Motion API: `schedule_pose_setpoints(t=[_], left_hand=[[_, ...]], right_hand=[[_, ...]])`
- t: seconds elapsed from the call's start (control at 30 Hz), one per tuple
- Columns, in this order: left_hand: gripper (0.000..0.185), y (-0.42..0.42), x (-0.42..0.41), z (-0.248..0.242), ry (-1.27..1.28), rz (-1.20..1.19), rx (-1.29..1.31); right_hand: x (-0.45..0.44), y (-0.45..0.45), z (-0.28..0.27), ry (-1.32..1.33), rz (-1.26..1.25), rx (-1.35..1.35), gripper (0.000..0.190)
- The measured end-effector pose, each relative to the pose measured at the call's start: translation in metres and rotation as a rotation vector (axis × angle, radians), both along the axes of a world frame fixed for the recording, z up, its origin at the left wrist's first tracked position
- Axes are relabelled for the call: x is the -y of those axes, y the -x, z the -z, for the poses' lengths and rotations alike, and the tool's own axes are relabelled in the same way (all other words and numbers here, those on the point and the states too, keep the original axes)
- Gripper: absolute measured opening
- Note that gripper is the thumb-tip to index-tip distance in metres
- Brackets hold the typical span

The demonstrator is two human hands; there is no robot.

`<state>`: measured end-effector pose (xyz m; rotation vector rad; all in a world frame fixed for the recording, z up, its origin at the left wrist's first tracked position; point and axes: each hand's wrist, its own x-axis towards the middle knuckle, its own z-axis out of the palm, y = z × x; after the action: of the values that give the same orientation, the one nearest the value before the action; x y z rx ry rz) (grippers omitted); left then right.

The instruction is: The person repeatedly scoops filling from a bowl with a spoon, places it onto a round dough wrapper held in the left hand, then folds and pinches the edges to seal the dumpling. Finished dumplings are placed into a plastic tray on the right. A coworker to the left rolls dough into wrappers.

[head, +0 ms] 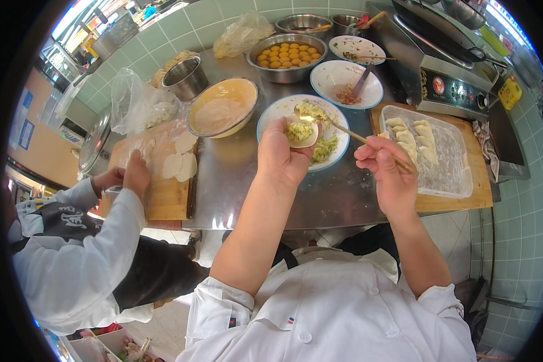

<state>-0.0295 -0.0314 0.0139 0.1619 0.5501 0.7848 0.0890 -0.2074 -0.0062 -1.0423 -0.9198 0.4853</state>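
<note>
My left hand [284,151] cups a round dumpling wrapper [308,141] with a mound of chopped green filling [299,131] on it. My right hand [389,169] grips the handle of a long metal spoon [350,132]. The spoon's bowl is over the filling bowl [264,118], a white bowl with a blue rim that holds more of the same chopped mixture, just beyond the wrapper. To the right, folded dumplings [406,138] lie in two rows inside a floured clear plastic tray [448,178].
At left, a co-worker's hands [135,174] work over a wooden board [163,206] with flat wrappers [186,167]. Behind stand a yellow bowl of pale mixture [221,115], a steel basin of egg yolks [289,56] and a bowl of pinkish filling [321,86]. An induction cooker [454,90] borders the right.
</note>
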Motion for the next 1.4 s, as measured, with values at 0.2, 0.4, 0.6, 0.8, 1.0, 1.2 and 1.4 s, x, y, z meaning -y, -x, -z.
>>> schedule_pose_setpoints(t=[0.2, 0.4, 0.6, 0.8, 1.0, 1.2, 1.4], left_hand=[[0.033, 0.002, -0.001, 0.003, 0.004, -0.001, 0.060], [0.027, 0.009, 0.005, -0.002, 0.059, 0.041, 0.117], [0.029, 0.015, 0.003, 0.003, 0.011, 0.025, 0.085], [0.035, 0.022, 0.002, -0.001, -0.025, 0.006, 0.089], [0.038, 0.023, 0.021, -0.005, -0.074, 0.043, 0.103], [0.039, 0.035, 0.015, -0.002, -0.023, -0.030, 0.044], [0.041, 0.056, 0.010, -0.007, -0.037, -0.003, 0.036]], right_hand=[[0.001, 0.003, 0.002, 0.048, -0.112, -0.566, 0.027], [-0.006, 0.009, 0.019, 0.100, -0.049, -0.495, 0.026], [0.000, 0.001, -0.003, 0.165, 0.077, -0.162, 0.023], [0.002, -0.003, -0.035, 0.117, 0.174, -0.019, 0.019], [-0.019, 0.005, -0.014, 0.113, 0.023, -0.200, 0.021], [-0.013, -0.016, -0.009, 0.107, 0.111, 0.030, 0.019], [-0.029, -0.047, -0.001, 0.398, 0.071, -0.147, 0.033]])
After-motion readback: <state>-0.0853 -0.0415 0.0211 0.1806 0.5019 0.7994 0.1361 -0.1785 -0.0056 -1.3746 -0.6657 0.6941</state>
